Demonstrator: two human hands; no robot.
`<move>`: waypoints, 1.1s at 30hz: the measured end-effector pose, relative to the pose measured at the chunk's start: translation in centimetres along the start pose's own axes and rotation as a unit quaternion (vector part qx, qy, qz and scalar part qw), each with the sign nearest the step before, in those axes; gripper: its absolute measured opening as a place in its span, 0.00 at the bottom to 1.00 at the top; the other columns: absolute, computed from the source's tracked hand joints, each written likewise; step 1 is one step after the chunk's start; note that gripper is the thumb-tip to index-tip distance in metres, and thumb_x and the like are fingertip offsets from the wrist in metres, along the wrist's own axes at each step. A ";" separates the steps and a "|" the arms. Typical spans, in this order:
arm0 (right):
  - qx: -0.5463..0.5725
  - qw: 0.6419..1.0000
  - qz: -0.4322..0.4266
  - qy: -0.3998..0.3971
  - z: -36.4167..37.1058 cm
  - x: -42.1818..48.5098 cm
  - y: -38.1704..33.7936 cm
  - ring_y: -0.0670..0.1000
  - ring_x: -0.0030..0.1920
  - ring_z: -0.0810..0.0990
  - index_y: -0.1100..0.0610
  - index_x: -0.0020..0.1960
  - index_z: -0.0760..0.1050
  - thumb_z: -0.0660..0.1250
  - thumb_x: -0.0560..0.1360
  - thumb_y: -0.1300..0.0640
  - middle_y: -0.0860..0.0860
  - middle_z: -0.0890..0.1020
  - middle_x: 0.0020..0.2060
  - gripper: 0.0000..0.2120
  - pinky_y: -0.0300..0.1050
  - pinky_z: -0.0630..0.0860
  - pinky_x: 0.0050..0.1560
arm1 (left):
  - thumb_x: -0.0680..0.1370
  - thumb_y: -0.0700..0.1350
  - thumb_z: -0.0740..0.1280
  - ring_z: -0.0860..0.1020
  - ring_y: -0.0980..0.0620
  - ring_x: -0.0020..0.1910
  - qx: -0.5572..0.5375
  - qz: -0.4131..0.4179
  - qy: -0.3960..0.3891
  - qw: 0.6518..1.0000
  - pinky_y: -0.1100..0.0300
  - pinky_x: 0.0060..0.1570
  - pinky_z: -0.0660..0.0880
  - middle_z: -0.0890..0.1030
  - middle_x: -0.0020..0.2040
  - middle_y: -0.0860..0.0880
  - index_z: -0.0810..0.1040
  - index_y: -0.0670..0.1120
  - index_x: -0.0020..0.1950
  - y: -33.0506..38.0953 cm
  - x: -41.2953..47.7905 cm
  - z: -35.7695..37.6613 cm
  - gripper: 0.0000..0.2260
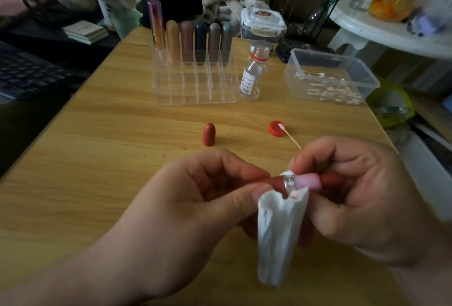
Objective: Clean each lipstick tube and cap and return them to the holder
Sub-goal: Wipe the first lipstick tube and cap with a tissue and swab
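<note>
My left hand (208,198) pinches the red base of an open lipstick tube (303,181), which lies sideways with its silver ring and pink inner sleeve showing. My right hand (354,190) grips the tube's other end and holds a folded white tissue (278,234), stained red near the ring, against it. The tube's red cap (208,134) stands upright on the wooden table (97,159) farther back. The clear acrylic holder (195,80) stands beyond, with several lipsticks (187,41) in its back row.
A small clear bottle (254,73) stands uncapped right of the holder; its red lid (277,128) lies nearer with a cotton swab (291,137) resting in it. A clear box of swabs (330,78) sits at right. A keyboard (27,73) lies off the left edge.
</note>
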State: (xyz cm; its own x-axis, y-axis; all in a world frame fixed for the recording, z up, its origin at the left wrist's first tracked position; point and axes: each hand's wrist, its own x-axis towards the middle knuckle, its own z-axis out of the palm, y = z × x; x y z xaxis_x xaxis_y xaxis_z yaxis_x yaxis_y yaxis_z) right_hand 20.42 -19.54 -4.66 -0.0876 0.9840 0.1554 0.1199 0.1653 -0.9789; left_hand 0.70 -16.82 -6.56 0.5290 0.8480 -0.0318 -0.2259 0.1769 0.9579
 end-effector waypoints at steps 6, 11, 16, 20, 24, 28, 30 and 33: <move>0.051 0.999 -0.005 0.001 0.0 0.1 0.0 0.59 0.21 0.78 0.59 0.39 0.81 0.74 0.62 0.66 0.61 0.80 0.28 0.07 0.49 0.77 0.23 | 0.65 0.45 0.77 0.86 0.47 0.43 0.084 0.126 0.047 0.987 0.58 0.46 0.81 0.86 0.43 0.46 0.84 0.50 0.42 -0.1 -0.3 0.3 0.08; 0.066 0.998 -0.002 0.004 0.1 0.2 0.1 0.58 0.20 0.77 0.59 0.38 0.80 0.73 0.64 0.67 0.62 0.79 0.27 0.05 0.46 0.76 0.22 | 0.65 0.43 0.77 0.85 0.51 0.43 0.050 0.110 0.042 0.992 0.63 0.46 0.80 0.86 0.41 0.47 0.84 0.48 0.44 -0.2 -0.3 0.0 0.09; 0.020 1.000 -0.015 0.012 0.1 0.0 0.1 0.61 0.19 0.76 0.57 0.38 0.80 0.75 0.63 0.66 0.63 0.79 0.28 0.07 0.46 0.76 0.22 | 0.69 0.46 0.78 0.84 0.47 0.36 0.031 0.014 -0.006 0.999 0.62 0.38 0.79 0.86 0.40 0.40 0.85 0.44 0.46 0.2 0.0 -0.3 0.09; 0.004 1.000 -0.005 0.013 0.2 -0.1 0.2 0.59 0.20 0.78 0.59 0.38 0.79 0.76 0.61 0.71 0.64 0.79 0.28 0.11 0.45 0.76 0.21 | 0.64 0.42 0.82 0.86 0.50 0.41 0.102 0.094 0.050 0.989 0.64 0.43 0.80 0.87 0.41 0.47 0.84 0.47 0.42 -0.2 -0.1 0.0 0.11; 0.010 1.000 -0.011 0.008 0.3 -0.1 0.2 0.58 0.21 0.77 0.58 0.39 0.80 0.74 0.61 0.64 0.63 0.79 0.28 0.08 0.46 0.75 0.20 | 0.67 0.45 0.77 0.85 0.48 0.43 0.126 0.129 0.052 0.982 0.61 0.45 0.79 0.86 0.43 0.46 0.83 0.47 0.45 -0.4 -0.3 0.0 0.09; 0.005 1.000 -0.009 0.005 0.2 -0.2 0.2 0.57 0.22 0.78 0.59 0.39 0.80 0.74 0.61 0.66 0.62 0.80 0.29 0.08 0.47 0.76 0.22 | 0.71 0.47 0.75 0.83 0.51 0.36 0.063 0.024 -0.011 0.998 0.67 0.36 0.77 0.86 0.39 0.42 0.85 0.45 0.45 0.2 -0.1 -0.4 0.07; 0.000 1.000 -0.008 0.004 0.3 -0.2 0.3 0.56 0.21 0.78 0.58 0.39 0.80 0.74 0.61 0.66 0.62 0.80 0.29 0.09 0.47 0.76 0.22 | 0.68 0.47 0.77 0.85 0.49 0.39 0.068 0.034 0.001 0.997 0.66 0.40 0.79 0.86 0.41 0.44 0.85 0.47 0.44 0.0 0.0 -0.3 0.08; 0.011 1.000 -0.007 0.002 0.3 -0.2 0.3 0.57 0.21 0.78 0.57 0.39 0.80 0.74 0.61 0.64 0.63 0.80 0.29 0.08 0.47 0.76 0.22 | 0.63 0.44 0.81 0.85 0.47 0.43 0.106 0.119 0.034 0.987 0.62 0.45 0.80 0.86 0.42 0.46 0.84 0.49 0.42 -0.3 -0.2 0.0 0.11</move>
State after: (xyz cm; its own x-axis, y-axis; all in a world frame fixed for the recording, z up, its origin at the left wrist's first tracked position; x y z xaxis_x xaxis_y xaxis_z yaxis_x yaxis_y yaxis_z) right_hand 20.20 -19.75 -5.03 -0.0850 0.9818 0.1700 0.0964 0.1780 -0.9793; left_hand 0.65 -17.05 -6.89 0.4242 0.8858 0.1884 -0.1560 -0.1335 0.9787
